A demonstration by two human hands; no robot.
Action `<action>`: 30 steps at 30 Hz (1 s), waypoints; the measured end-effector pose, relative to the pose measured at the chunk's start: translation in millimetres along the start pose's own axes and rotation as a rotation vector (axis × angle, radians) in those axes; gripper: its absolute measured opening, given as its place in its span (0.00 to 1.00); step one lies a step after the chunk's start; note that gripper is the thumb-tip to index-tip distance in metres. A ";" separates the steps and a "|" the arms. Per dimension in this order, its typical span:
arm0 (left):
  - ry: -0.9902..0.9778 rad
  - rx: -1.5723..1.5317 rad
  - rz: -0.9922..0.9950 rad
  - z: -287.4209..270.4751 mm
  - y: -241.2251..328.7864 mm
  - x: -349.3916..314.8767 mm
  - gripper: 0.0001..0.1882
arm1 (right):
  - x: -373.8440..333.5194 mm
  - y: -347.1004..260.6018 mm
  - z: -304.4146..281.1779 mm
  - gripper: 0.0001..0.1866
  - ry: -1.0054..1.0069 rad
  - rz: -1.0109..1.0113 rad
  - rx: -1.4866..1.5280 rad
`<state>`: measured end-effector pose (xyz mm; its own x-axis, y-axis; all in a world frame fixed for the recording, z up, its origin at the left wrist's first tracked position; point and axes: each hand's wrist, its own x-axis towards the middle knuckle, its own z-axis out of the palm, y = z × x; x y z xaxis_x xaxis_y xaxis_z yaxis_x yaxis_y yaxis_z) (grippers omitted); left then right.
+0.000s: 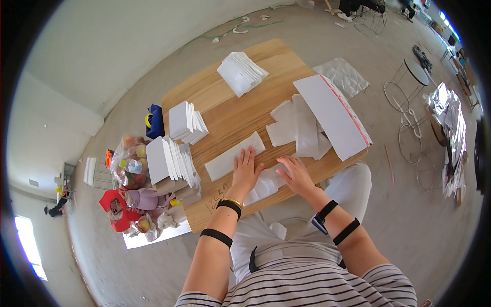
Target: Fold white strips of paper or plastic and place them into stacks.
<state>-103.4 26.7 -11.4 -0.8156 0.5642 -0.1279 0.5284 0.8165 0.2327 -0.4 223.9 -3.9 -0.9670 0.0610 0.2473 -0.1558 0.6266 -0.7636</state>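
On the wooden table (232, 130), a folded white rectangular sheet (220, 165) lies at a slant. My left hand (246, 171) rests flat on its right part, fingers stretched out. My right hand (297, 177) is just to the right, its fingers apart and slightly bent. Between the hands and nearer to me is a thin, wrinkled, translucent white sheet (262, 185), which reaches the table's front edge. The right fingertips are at its far right end; I cannot tell how firmly they touch it.
Loose white sheets (306, 128) and a large white panel with a red-striped edge (335, 117) lie at the right. White stacks stand at the far side (241, 72) and left (171, 158). Bagged fruit (132, 158) and a red box (118, 210) sit beyond the left edge. Wire stools (415, 71) stand right.
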 end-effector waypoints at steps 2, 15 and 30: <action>0.027 -0.087 0.011 -1.1 -3.0 0.5 0.38 | -1.8 1.9 -0.5 0.20 0.015 -0.003 -0.012; 0.195 -0.272 0.038 -12.3 -11.7 -10.6 0.30 | 0.0 7.0 -3.5 0.16 0.049 0.025 0.102; 0.183 -0.256 0.032 -18.3 -33.7 -26.0 0.43 | 68.3 -32.8 56.6 0.24 -0.171 0.108 0.264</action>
<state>-104.3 -17.7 1.7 -0.8408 0.5388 0.0533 0.4967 0.7283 0.4720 -72.7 163.5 4.3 -0.9971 -0.0293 0.0701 -0.0760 0.3997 -0.9135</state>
